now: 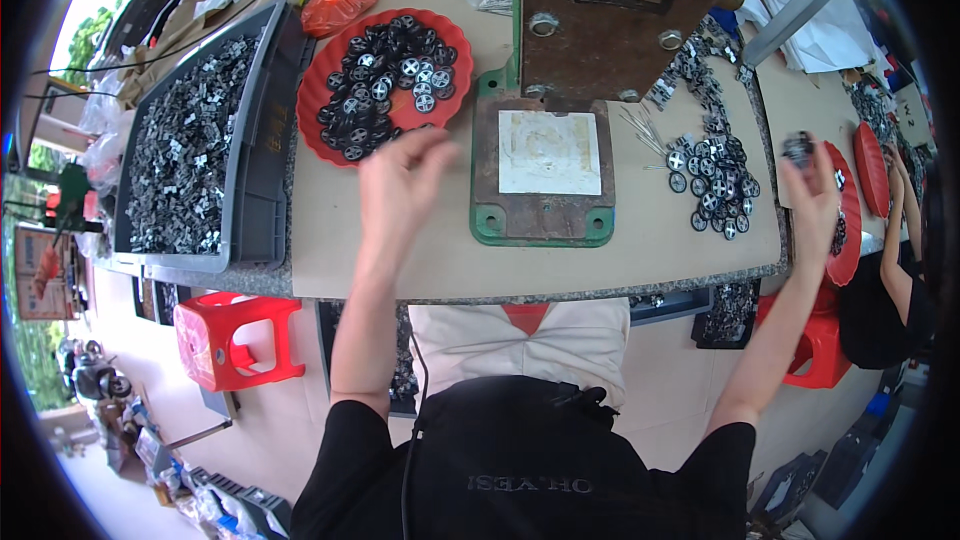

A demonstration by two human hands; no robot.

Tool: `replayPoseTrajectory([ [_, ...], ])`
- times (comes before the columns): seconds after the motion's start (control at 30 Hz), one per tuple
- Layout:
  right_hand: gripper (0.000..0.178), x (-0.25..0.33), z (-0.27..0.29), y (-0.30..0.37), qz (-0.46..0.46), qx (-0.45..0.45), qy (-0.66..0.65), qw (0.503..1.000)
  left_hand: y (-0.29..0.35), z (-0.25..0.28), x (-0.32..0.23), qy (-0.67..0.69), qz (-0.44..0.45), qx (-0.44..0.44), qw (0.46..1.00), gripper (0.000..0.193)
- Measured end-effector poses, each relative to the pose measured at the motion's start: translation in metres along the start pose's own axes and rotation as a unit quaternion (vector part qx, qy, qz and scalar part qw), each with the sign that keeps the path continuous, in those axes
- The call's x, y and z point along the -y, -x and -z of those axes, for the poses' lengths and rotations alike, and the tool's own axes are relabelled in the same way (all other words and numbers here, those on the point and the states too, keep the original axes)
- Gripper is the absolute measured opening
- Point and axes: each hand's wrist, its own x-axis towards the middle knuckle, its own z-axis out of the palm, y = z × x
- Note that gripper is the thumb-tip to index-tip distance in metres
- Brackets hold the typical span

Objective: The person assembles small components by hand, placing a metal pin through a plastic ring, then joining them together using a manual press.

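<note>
My left hand [408, 172] is at the near rim of a red scalloped plate [312, 130] heaped with small black toy wheels [375, 85] with silver spokes. Its fingers are curled together, and what they hold, if anything, is hidden. Off to the right, my raised right hand [815, 195] pinches a small black-and-silver part [797, 148], blurred, its kind unclear. Between my hands stands a green-based press [542, 230] with a white pad [550, 152] on its bed. Right of the press lie a pile of spoked wheels [712, 185] and several thin metal pins [645, 130].
A grey crate [262, 160] of small dark parts stands left of the plate. Behind the plate is an orange plastic bag [343, 0]. Red stools [235, 340] stand below the table edge. On the right, another person's arms [900, 210] reach beside more red plates [872, 170].
</note>
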Motion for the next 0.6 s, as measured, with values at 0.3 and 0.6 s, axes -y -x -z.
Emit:
replayPoseTrajectory([
  [0.3, 0.046, -0.044, 0.047, -0.035, 0.085, -0.099, 0.293, 0.947, -0.053, 0.035, 0.052, -0.208, 0.035, 0.018, 0.977, 0.027],
  [0.6, 0.011, 0.002, -0.098, 0.026, 0.048, 0.276, 0.174, 0.944, -0.049, 0.033, 0.051, -0.232, -0.005, -0.012, 0.973, 0.021],
])
